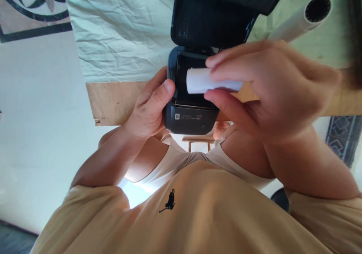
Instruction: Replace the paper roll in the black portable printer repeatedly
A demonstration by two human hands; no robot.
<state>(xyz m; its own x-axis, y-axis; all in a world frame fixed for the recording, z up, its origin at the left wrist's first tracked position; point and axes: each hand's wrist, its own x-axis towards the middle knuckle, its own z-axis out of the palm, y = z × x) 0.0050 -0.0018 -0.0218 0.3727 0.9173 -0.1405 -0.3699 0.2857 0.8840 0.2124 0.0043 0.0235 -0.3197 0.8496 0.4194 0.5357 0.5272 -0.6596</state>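
A small black receipt printer [190, 120] is at the table's near edge, its hinged lid [212, 24] swung up and away from me. My left hand [152, 105] grips the printer's left side, thumb on the rim of the paper bay. Between the thumb and fingers of my right hand [271, 84] is a white paper roll [199, 80]. The roll lies sideways over the open bay; whether it touches the bottom I cannot tell. Its right end is hidden by my fingers.
A pale green cloth [118, 31] covers most of the wooden table [113, 99]. At the right, beyond my hand, lies a white tube [294, 24] with a dark open end. A dark object [355, 31] stands at the right edge. My lap is below the table edge.
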